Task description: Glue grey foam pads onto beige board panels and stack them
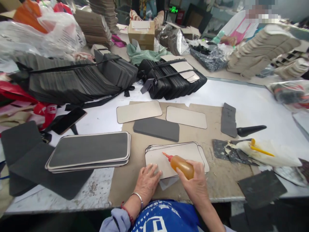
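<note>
My right hand (195, 185) is closed around an amber squeeze bottle (181, 165) with a red nozzle, whose tip touches the top card of a small stack of pale rounded cards (178, 151) on a brown cardboard sheet (217, 174). My left hand (147, 180) lies flat, fingers spread, on the near left corner of that stack. A grey foam pad (156, 129) lies just beyond the stack. Two single pale cards (138, 111) (186, 117) lie farther back.
A pile of cards faced with grey foam (89, 150) sits to the left, beside loose grey foam sheets (21, 141) and a phone (69, 120). Tied bundles of dark pads (72, 77) (169, 80) fill the back. A black-handled scraper (249, 130) and a smeared bag (265, 153) lie right. Another person (243, 25) works far right.
</note>
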### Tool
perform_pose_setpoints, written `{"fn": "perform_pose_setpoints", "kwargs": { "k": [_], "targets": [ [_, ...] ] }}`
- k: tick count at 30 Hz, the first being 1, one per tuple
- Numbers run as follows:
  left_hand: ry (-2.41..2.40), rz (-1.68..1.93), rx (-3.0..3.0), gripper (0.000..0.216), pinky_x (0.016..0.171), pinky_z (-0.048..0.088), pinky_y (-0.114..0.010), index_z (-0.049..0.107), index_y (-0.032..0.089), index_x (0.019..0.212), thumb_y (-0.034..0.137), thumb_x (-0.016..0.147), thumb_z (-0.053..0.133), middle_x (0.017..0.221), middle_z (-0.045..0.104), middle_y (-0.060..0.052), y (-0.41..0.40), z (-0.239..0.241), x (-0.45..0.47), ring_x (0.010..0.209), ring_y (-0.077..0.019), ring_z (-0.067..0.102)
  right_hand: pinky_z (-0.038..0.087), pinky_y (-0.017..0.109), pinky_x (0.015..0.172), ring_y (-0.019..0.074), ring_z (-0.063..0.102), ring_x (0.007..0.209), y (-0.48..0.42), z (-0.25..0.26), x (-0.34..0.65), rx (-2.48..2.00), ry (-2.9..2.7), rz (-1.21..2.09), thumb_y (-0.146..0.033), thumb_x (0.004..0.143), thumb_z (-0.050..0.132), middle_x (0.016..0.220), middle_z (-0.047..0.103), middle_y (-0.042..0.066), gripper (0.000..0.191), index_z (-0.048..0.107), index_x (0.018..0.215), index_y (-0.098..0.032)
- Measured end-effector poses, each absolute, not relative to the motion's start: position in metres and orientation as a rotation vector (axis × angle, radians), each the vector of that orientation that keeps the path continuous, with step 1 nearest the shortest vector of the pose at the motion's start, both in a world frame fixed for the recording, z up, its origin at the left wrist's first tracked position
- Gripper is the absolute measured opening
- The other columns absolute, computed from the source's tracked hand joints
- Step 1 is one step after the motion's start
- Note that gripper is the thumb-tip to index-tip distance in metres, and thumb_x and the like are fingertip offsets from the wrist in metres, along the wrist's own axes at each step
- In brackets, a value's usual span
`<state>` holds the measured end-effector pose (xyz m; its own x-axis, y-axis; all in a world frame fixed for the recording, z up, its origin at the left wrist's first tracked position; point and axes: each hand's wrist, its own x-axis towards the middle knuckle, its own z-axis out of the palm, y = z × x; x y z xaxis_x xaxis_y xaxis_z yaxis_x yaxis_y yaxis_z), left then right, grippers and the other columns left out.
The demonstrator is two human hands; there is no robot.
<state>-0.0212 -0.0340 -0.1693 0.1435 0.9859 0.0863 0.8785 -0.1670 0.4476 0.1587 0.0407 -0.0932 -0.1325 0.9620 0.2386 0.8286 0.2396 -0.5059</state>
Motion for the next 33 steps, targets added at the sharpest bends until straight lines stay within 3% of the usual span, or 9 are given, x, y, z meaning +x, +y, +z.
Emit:
{"fn": "perform_pose_setpoints", "kwargs": {
  "k": [3, 12, 18, 21, 25, 29, 33],
  "targets": [
    [1.822, 0.540, 2.148, 0.027, 0.083, 0.043, -0.045, 0.059, 0.030, 0.104, 0.020, 0.079, 0.055, 0.116, 0.059, -0.003, -0.034, -0.171, -0.021, 0.108, -0.0270, 0.047, 0.046, 0.036, 0.078, 0.0199, 0.050, 0.087, 0.044, -0.098, 0.161, -1.654, -1.990, 0.377, -0.040, 0.075, 0.057, 0.093, 0.047, 0.005, 0.032, 0.047, 0.100, -0.023],
    [1.796, 0.570, 2.203, 0.032, 0.081, 0.046, -0.047, 0.058, 0.028, 0.106, 0.016, 0.076, 0.057, 0.115, 0.058, -0.006, -0.033, -0.169, -0.020, 0.107, -0.0288, 0.048, 0.045, 0.042, 0.070, 0.0253, 0.048, 0.085, 0.067, -0.086, 0.234, -2.043, -1.784, -0.005, -0.058, 0.070, 0.051, 0.091, 0.046, 0.008, 0.044, 0.050, 0.094, -0.021],
    [1.841, 0.828, 2.184, 0.023, 0.085, 0.048, -0.041, 0.055, 0.014, 0.102, 0.015, 0.079, 0.053, 0.111, 0.054, -0.014, -0.042, -0.172, -0.029, 0.105, -0.0250, 0.049, 0.046, 0.039, 0.077, 0.0213, 0.051, 0.085, 0.019, -0.077, 0.180, -1.783, -1.953, 0.349, -0.048, 0.076, 0.054, 0.091, 0.048, 0.005, 0.034, 0.049, 0.098, -0.023],
    [1.805, 0.890, 2.240, 0.013, 0.084, 0.047, -0.043, 0.056, 0.015, 0.092, 0.016, 0.081, 0.050, 0.100, 0.057, -0.011, -0.048, -0.172, -0.036, 0.097, -0.0232, 0.051, 0.048, 0.037, 0.077, 0.0189, 0.053, 0.084, 0.001, -0.080, 0.147, -1.656, -2.003, 0.514, -0.037, 0.077, 0.056, 0.093, 0.047, 0.004, 0.029, 0.047, 0.101, -0.024],
    [1.752, 0.893, 2.331, 0.016, 0.080, 0.049, -0.039, 0.057, 0.015, 0.094, 0.014, 0.083, 0.046, 0.093, 0.061, -0.008, -0.051, -0.172, -0.041, 0.092, -0.0209, 0.054, 0.049, 0.036, 0.076, 0.0182, 0.053, 0.083, -0.006, -0.088, 0.133, -1.601, -2.041, 0.606, -0.032, 0.077, 0.056, 0.093, 0.047, 0.004, 0.027, 0.047, 0.101, -0.024],
    [1.769, 0.856, 2.360, 0.020, 0.080, 0.049, -0.037, 0.058, 0.015, 0.095, 0.011, 0.084, 0.042, 0.092, 0.062, -0.008, -0.049, -0.173, -0.040, 0.093, -0.0200, 0.054, 0.047, 0.038, 0.076, 0.0202, 0.051, 0.084, 0.006, -0.091, 0.164, -1.732, -1.980, 0.418, -0.042, 0.078, 0.053, 0.091, 0.047, 0.005, 0.029, 0.049, 0.099, -0.023],
    [1.767, 0.864, 2.390, 0.020, 0.080, 0.049, -0.035, 0.059, 0.015, 0.095, 0.011, 0.084, 0.043, 0.093, 0.062, -0.008, -0.049, -0.174, -0.038, 0.094, -0.0196, 0.054, 0.045, 0.040, 0.074, 0.0237, 0.049, 0.083, 0.029, -0.089, 0.222, -1.946, -1.859, 0.120, -0.061, 0.073, 0.047, 0.088, 0.047, 0.007, 0.045, 0.049, 0.095, -0.021]
  ]
}}
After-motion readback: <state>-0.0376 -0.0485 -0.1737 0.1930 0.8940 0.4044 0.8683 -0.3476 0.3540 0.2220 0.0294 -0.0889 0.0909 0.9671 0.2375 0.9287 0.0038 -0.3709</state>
